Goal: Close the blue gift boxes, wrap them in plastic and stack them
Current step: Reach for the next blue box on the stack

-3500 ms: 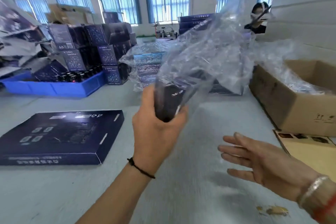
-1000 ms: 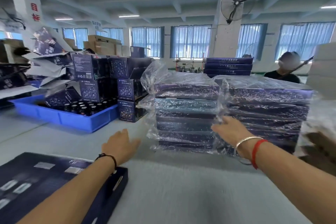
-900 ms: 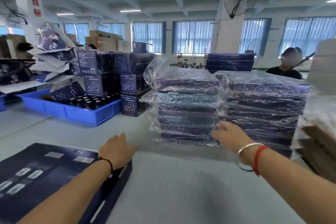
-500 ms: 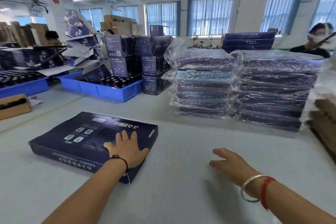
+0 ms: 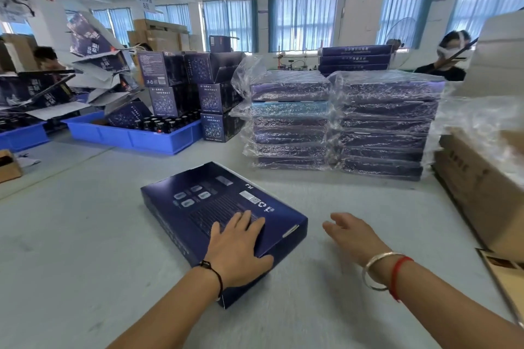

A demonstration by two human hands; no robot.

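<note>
- Grey bench carries a flat blue box, lid closed, lying near the front edge.
- Left hand rests on its near corner, fingers spread flat.
- Right hand hovers just beside it, fingers relaxed, holding nothing.
- Two stacks of wrapped boxes stand behind.

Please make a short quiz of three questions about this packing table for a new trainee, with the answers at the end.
1. True or false: the left hand lies flat on the flat blue box.
2. Which is the right hand holding? A) a plastic bag B) nothing C) a box
3. Fill in: the two stacks of wrapped boxes stand ______ the flat blue box, on the table.

Key: 1 true; 2 B; 3 behind (farther from the person).
</note>
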